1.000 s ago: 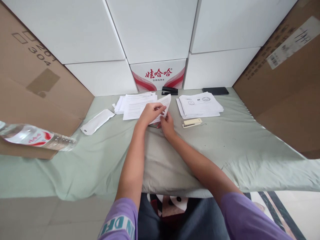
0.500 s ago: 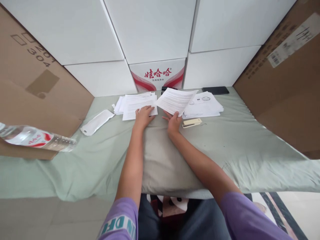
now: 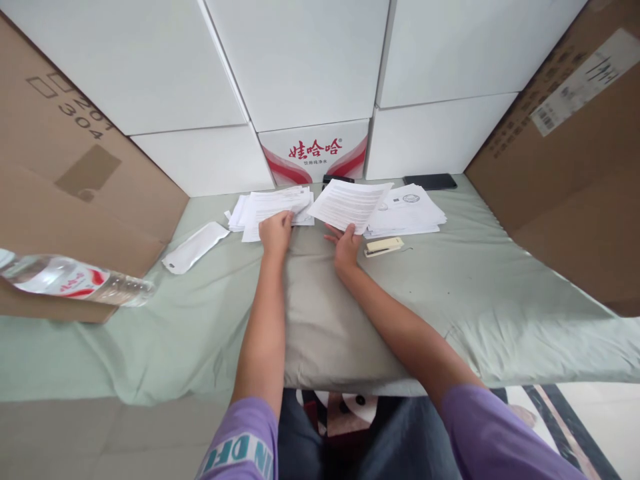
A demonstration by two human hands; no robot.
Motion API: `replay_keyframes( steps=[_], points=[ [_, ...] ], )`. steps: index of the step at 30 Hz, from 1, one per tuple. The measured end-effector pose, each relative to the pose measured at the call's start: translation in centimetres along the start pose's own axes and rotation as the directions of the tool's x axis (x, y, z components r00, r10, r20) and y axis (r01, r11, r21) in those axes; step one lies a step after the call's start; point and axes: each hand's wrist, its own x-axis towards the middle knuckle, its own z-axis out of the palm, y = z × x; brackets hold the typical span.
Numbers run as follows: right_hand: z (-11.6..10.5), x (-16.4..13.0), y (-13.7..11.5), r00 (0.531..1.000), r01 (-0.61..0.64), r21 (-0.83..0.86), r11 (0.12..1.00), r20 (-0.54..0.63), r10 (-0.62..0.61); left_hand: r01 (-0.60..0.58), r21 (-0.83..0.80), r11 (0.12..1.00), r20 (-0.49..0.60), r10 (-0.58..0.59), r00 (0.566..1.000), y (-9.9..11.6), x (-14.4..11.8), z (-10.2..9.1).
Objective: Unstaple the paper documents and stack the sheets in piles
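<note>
My left hand (image 3: pixel 277 233) is closed on the near right corner of a printed sheet (image 3: pixel 260 208), the top one of the left paper stack (image 3: pixel 239 212). That corner bends up in my fingers while the rest lies on the stack. Between thumb and fingers, my right hand (image 3: pixel 347 243) holds another printed sheet (image 3: pixel 350 202) by its near edge, raised and tilted. This sheet partly covers the right paper stack (image 3: pixel 417 212), whose top page bears a round stamp. Just right of my right hand lies a cream stapler (image 3: pixel 383 246) on the green cloth.
A white pouch (image 3: pixel 196 247) lies left of the papers, and a water bottle (image 3: pixel 80 279) rests on its side farther left. A dark phone (image 3: pixel 430 181) is at the back right. White boxes (image 3: pixel 315 152) line the back; brown cartons (image 3: pixel 575 167) flank both sides.
My left hand has gone from lying spread on the left sheet to gripping its corner, which is now bent up. My right hand keeps its sheet in nearly the same place.
</note>
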Motion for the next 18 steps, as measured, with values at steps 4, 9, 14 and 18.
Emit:
replay_keyframes(
  steps=[4,9,14,18],
  points=[
    [0.0,0.0,0.0,1.000,-0.014,-0.015,1.000,-0.002,0.014,0.047,-0.067,0.997,-0.108,-0.054,0.993,-0.3,-0.1,-0.2],
    [0.1,0.0,0.1,1.000,-0.031,-0.040,0.999,-0.003,0.031,0.069,-0.182,0.981,-0.172,-0.101,0.980,-0.2,0.0,-0.7],
    [0.1,-0.2,0.3,0.999,-0.033,-0.117,0.993,0.003,0.034,0.072,-0.225,0.972,-0.186,-0.116,0.976,0.1,-0.1,-0.9],
    [-0.2,-0.3,0.3,1.000,-0.021,-0.174,0.985,-0.009,0.020,0.072,-0.183,0.980,-0.166,-0.103,0.981,0.3,-0.2,-1.2]
  ],
)
